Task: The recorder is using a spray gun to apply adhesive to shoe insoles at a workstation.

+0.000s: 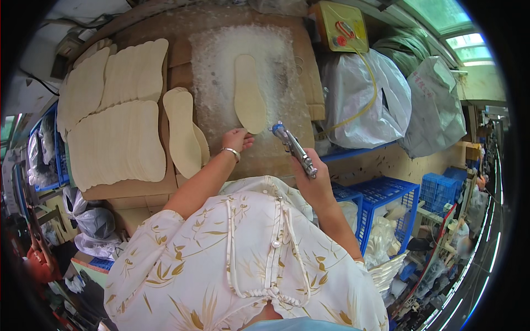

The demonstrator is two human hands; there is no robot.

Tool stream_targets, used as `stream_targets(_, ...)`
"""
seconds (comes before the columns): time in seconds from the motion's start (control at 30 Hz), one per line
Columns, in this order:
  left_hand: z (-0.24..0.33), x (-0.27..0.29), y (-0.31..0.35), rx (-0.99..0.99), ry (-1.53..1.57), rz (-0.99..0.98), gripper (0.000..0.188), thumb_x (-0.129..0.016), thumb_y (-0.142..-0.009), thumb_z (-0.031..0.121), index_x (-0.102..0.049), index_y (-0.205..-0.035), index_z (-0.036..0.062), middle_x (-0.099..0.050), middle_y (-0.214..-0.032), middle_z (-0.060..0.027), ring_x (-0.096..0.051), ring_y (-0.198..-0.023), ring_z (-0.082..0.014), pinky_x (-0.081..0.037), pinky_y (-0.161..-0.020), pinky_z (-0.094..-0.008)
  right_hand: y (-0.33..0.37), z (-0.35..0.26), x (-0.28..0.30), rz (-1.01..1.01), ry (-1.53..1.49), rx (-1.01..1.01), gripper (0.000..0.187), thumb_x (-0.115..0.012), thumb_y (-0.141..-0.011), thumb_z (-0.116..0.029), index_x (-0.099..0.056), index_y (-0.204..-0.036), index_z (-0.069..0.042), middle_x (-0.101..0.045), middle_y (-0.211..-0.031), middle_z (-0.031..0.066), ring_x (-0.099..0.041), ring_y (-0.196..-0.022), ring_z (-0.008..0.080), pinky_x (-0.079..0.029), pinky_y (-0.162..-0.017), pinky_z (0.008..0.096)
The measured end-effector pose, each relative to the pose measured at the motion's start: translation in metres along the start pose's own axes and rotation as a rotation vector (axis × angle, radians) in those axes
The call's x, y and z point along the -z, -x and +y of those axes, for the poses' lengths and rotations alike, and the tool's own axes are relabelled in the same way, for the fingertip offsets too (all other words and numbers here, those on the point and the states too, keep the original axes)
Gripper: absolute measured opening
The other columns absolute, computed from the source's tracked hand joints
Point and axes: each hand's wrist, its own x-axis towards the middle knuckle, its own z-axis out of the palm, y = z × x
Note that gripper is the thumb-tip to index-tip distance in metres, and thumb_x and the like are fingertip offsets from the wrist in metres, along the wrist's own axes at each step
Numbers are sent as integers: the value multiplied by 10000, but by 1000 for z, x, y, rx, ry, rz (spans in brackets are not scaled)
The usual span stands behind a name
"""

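A beige insole lies lengthwise on a cardboard sheet crusted with whitish residue. My left hand is at its near end, fingers closed on the edge. In my right hand is a metal spray gun, its blue-ringed nozzle turned toward the insole's near end without touching it. To the left of the residue, a few loose insoles overlap. Further left, several fanned rows of insoles cover the cardboard.
A yellow can stands at the far right, with a yellow hose running down from it. Beside it sit white plastic bags and a grey sack. Blue crates stand by my right arm. Another person in red is at the far left.
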Motion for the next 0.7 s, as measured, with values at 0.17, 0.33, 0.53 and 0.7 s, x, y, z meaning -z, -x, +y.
stream_targets(0.17, 1, -1, 1, -2, -14, 14, 176, -585, -904, 155, -586, -999, 7, -662, -907, -100, -674, -766, -195, -564, -644, -292, 0, 4, 0, 70, -43, -4, 149, -623, -910, -121, -571, -995, -11, -503, -674, 15, -429, -632, 89, -405, -577, 256)
stream_targets(0.33, 0, -1, 2, 3, -9, 12, 184, -578, -908, 159, -584, -1015, 9, -662, -912, -97, -675, -766, -197, -564, -644, -292, 8, 2, 0, 1, -26, 10, 200, -653, -894, -191, -568, -982, -33, -586, -696, 141, -550, -588, 276, -452, -579, 336)
stream_targets(0.53, -2, -1, 1, -8, -1, -4, 187, -567, -914, 159, -582, -1023, 8, -660, -915, -99, -674, -778, -198, -562, -652, -294, 15, 4, 1, 30, -12, -12, 208, -659, -894, -197, -570, -985, -34, -583, -680, 136, -557, -583, 244, -450, -571, 334)
stream_targets(0.7, -3, -1, 4, -8, 23, -7, 192, -565, -922, 168, -581, -1028, 9, -659, -922, -97, -671, -790, -195, -559, -669, -297, 18, 5, 1, 21, -42, -57, 210, -661, -891, -196, -569, -988, -35, -590, -686, 141, -566, -583, 262, -458, -578, 338)
